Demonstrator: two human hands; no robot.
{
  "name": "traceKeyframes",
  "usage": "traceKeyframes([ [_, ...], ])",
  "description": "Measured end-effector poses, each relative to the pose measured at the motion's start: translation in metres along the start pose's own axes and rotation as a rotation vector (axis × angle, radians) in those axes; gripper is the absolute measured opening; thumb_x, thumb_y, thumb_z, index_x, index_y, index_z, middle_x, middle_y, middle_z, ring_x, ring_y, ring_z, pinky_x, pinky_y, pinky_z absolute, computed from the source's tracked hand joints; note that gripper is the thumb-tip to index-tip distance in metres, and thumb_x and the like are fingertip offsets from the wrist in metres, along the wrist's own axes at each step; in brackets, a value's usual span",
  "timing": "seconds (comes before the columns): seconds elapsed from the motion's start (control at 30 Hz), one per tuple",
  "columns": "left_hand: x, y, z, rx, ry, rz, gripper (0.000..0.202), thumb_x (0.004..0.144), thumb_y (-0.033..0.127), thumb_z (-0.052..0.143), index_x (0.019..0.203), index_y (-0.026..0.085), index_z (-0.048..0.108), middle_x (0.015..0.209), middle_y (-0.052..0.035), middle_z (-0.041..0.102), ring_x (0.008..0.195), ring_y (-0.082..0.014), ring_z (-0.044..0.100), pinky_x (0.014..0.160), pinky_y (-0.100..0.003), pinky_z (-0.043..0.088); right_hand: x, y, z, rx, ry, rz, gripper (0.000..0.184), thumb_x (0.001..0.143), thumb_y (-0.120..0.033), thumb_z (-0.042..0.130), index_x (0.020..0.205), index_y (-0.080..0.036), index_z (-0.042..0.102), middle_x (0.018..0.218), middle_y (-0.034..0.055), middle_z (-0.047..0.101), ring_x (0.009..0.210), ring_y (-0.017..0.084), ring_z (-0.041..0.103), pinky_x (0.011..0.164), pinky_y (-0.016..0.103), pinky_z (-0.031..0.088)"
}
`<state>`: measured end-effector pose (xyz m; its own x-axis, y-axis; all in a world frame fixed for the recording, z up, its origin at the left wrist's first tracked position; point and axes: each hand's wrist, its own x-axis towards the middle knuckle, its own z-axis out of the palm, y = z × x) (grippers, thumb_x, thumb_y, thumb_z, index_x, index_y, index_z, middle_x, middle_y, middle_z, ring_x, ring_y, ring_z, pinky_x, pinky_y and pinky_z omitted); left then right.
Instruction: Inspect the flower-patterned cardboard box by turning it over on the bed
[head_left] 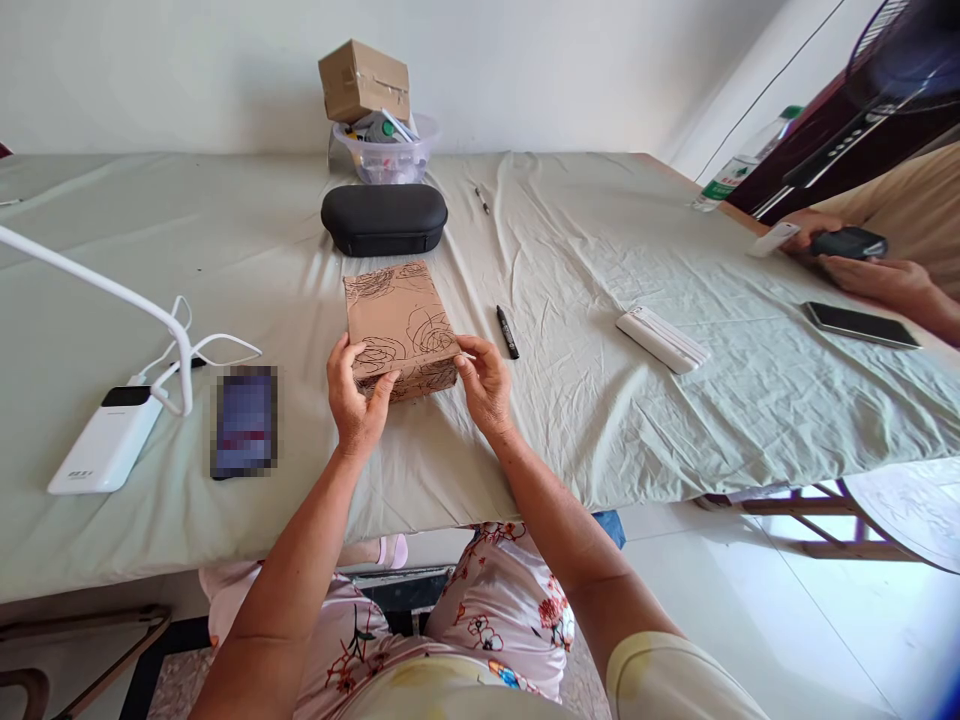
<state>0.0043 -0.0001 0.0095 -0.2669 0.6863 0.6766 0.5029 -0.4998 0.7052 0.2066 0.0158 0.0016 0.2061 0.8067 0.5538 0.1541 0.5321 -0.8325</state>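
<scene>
A brown cardboard box [397, 318] with black scribbled loops on its top and front side lies on the cloth-covered table before me. My left hand [358, 395] grips its near left corner, thumb against the front side. At the near right corner, my right hand [484, 385] holds the box with the fingers on top and the thumb at the front edge. The lid looks closed. Just right of the box rests a black marker pen [507, 332]. Behind the box sits a black zipped case [384, 220].
A white power bank [105, 440], a lamp's bent white arm [97, 275] and a blurred phone [244, 422] are on the left. Further right lie a white device [663, 339] and a dark phone [861, 325]. Another person's hands [877, 280] hold a dark object. A basket [382, 160] stands behind.
</scene>
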Motion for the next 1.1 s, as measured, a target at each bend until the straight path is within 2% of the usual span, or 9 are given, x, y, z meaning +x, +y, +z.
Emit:
traceKeyframes([
  [0.23, 0.002, -0.005, -0.002, -0.181, 0.055, -0.141, 0.064, 0.089, 0.065, 0.074, 0.131, 0.02, 0.058, 0.146, -0.0164, 0.059, 0.14, -0.0301, 0.057, 0.119, -0.044, 0.046, 0.002, -0.005, -0.001, -0.054, -0.014, 0.004, 0.041, 0.098, -0.063, 0.066, 0.111, -0.025, 0.073, 0.114, 0.0079, 0.077, 0.109, 0.022, 0.072, 0.091, 0.037, 0.063],
  [0.4, 0.008, -0.006, -0.002, -0.317, 0.131, -0.221, 0.066, 0.085, 0.07, 0.076, 0.125, 0.021, 0.058, 0.132, -0.0122, 0.065, 0.124, -0.0248, 0.066, 0.11, -0.037, 0.053, 0.003, -0.007, -0.001, -0.075, 0.001, 0.014, 0.044, 0.096, -0.066, 0.067, 0.11, -0.025, 0.073, 0.114, 0.0082, 0.076, 0.11, 0.023, 0.071, 0.088, 0.037, 0.062],
  [0.5, 0.009, -0.006, 0.0, -0.378, 0.149, -0.256, 0.068, 0.081, 0.072, 0.078, 0.122, 0.021, 0.059, 0.126, -0.0107, 0.065, 0.118, -0.0233, 0.067, 0.106, -0.035, 0.054, 0.002, -0.003, 0.001, -0.011, 0.003, 0.067, 0.048, 0.095, -0.068, 0.069, 0.119, -0.026, 0.069, 0.11, 0.007, 0.075, 0.101, 0.021, 0.072, 0.083, 0.035, 0.062],
  [0.6, 0.004, -0.006, 0.004, -0.481, 0.094, -0.381, 0.072, 0.076, 0.074, 0.082, 0.12, 0.022, 0.058, 0.127, -0.0107, 0.064, 0.114, -0.0227, 0.068, 0.097, -0.034, 0.059, -0.001, 0.002, 0.004, 0.114, -0.038, 0.133, 0.061, 0.092, -0.071, 0.071, 0.135, -0.029, 0.058, 0.095, 0.0023, 0.074, 0.087, 0.018, 0.072, 0.074, 0.03, 0.061],
  [0.67, 0.0, -0.004, 0.007, -0.581, 0.037, -0.501, 0.07, 0.074, 0.072, 0.085, 0.118, 0.025, 0.058, 0.128, -0.0094, 0.064, 0.109, -0.0209, 0.068, 0.088, -0.032, 0.061, -0.002, 0.005, 0.006, 0.152, -0.083, 0.165, 0.07, 0.09, -0.072, 0.073, 0.142, -0.03, 0.052, 0.093, 0.0008, 0.073, 0.08, 0.016, 0.07, 0.067, 0.027, 0.059],
  [0.83, -0.001, -0.002, 0.011, -0.799, -0.019, -0.736, 0.064, 0.073, 0.07, 0.086, 0.107, 0.026, 0.053, 0.117, -0.004, 0.066, 0.1, -0.0182, 0.07, 0.078, -0.032, 0.064, -0.006, 0.007, 0.005, 0.058, -0.198, 0.17, 0.078, 0.086, -0.071, 0.078, 0.147, -0.03, 0.051, 0.113, 0.0049, 0.069, 0.082, 0.014, 0.07, 0.068, 0.027, 0.059],
  [0.97, 0.0, -0.004, 0.013, -0.842, -0.103, -0.784, 0.068, 0.072, 0.072, 0.086, 0.106, 0.027, 0.048, 0.117, -0.0048, 0.069, 0.099, -0.0201, 0.073, 0.082, -0.037, 0.065, -0.008, 0.008, 0.004, -0.121, -0.238, 0.051, 0.069, 0.089, -0.065, 0.078, 0.145, -0.03, 0.058, 0.123, 0.0084, 0.065, 0.095, 0.018, 0.07, 0.076, 0.031, 0.063],
  [1.1, -0.003, -0.005, 0.013, -0.765, -0.154, -0.752, 0.064, 0.079, 0.074, 0.078, 0.108, 0.026, 0.047, 0.117, -0.0054, 0.069, 0.102, -0.021, 0.074, 0.086, -0.041, 0.066, -0.007, 0.007, 0.003, -0.155, -0.198, -0.017, 0.06, 0.095, -0.062, 0.073, 0.144, -0.03, 0.059, 0.127, 0.0094, 0.064, 0.092, 0.016, 0.07, 0.073, 0.03, 0.065],
])
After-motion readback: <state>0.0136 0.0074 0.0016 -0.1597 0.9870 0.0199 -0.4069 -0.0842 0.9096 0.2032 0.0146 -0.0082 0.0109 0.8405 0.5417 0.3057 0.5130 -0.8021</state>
